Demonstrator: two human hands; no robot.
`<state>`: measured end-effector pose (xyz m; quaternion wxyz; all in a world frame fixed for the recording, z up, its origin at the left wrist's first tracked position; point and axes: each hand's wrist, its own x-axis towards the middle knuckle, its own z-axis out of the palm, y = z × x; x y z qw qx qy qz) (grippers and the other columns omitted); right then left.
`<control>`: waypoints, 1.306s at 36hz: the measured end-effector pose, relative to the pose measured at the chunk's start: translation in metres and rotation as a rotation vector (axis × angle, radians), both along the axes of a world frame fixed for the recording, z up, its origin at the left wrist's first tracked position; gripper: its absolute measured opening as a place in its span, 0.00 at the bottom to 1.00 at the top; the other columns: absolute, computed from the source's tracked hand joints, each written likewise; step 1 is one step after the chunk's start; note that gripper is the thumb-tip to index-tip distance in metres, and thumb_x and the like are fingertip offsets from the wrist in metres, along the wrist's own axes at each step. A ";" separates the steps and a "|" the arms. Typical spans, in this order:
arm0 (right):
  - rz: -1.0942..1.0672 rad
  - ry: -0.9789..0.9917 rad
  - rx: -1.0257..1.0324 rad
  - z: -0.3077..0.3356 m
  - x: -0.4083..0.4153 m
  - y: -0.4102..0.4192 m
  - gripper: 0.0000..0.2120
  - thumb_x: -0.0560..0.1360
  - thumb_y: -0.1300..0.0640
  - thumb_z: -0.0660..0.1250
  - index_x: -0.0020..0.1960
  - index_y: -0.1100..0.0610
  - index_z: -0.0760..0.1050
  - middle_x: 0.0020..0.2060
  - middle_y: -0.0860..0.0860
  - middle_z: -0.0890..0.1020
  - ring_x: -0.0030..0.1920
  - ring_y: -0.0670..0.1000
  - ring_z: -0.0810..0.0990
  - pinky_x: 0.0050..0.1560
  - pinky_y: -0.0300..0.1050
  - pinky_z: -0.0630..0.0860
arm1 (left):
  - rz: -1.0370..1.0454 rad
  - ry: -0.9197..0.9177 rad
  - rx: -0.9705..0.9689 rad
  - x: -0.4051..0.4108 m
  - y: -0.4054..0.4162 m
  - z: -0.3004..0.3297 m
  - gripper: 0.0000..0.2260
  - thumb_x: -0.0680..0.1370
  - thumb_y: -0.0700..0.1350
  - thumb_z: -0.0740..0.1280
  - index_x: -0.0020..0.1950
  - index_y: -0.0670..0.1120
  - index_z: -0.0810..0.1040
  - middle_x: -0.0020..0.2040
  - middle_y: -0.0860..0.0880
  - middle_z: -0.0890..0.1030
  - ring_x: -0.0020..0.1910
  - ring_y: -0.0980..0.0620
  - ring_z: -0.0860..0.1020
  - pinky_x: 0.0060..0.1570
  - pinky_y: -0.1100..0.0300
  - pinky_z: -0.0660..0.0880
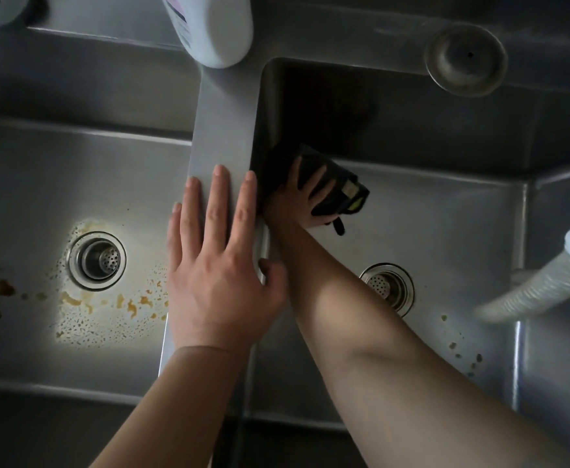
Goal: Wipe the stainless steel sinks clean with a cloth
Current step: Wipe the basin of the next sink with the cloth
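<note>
Head cam: right hand point(302, 204) presses a dark folded cloth point(330, 184), fingers spread, on the right sink point(445, 214) wall at 12 o'clock; left hand point(216, 261) flat on the brushed steel divider point(222, 130), rusty spots around the left sink point(40, 184) drain point(97, 260)

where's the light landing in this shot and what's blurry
Head view: a bright patch lights the left sink floor around its drain; the right sink's far corner is deep shadow, swallowing the dark cloth; the corrugated hose is blurred.

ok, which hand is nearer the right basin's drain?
Right. The right hand presses the cloth inside that basin, above the drain; the left hand rests on the divider.
</note>
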<state>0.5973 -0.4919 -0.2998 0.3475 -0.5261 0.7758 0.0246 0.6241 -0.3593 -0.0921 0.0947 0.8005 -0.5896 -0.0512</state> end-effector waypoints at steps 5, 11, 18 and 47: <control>0.183 -0.001 0.043 0.001 -0.015 -0.004 0.41 0.79 0.45 0.62 0.78 0.33 0.36 0.79 0.50 0.31 0.77 0.60 0.27 0.58 0.82 0.30 | -0.003 0.006 0.018 0.000 0.000 0.002 0.40 0.68 0.52 0.63 0.81 0.48 0.59 0.81 0.44 0.59 0.80 0.39 0.55 0.77 0.42 0.54; 0.400 0.040 0.056 0.009 -0.028 -0.007 0.40 0.80 0.50 0.63 0.79 0.34 0.39 0.80 0.53 0.34 0.78 0.64 0.30 0.63 0.85 0.41 | 0.009 0.015 0.037 -0.002 0.000 0.005 0.41 0.68 0.49 0.66 0.81 0.48 0.59 0.81 0.43 0.59 0.80 0.38 0.55 0.77 0.42 0.53; 0.614 0.114 -0.006 0.005 -0.054 0.034 0.45 0.76 0.53 0.64 0.78 0.33 0.36 0.80 0.52 0.35 0.78 0.61 0.31 0.65 0.82 0.40 | 0.018 0.024 0.016 -0.003 0.000 0.005 0.39 0.69 0.49 0.66 0.81 0.48 0.60 0.80 0.43 0.60 0.80 0.39 0.55 0.78 0.42 0.53; 0.860 0.128 0.015 0.010 -0.097 0.106 0.35 0.80 0.35 0.52 0.77 0.34 0.33 0.80 0.51 0.35 0.79 0.58 0.30 0.68 0.76 0.34 | -0.009 -0.008 0.072 -0.001 0.002 0.003 0.41 0.70 0.49 0.64 0.82 0.50 0.54 0.82 0.45 0.54 0.80 0.39 0.51 0.79 0.45 0.48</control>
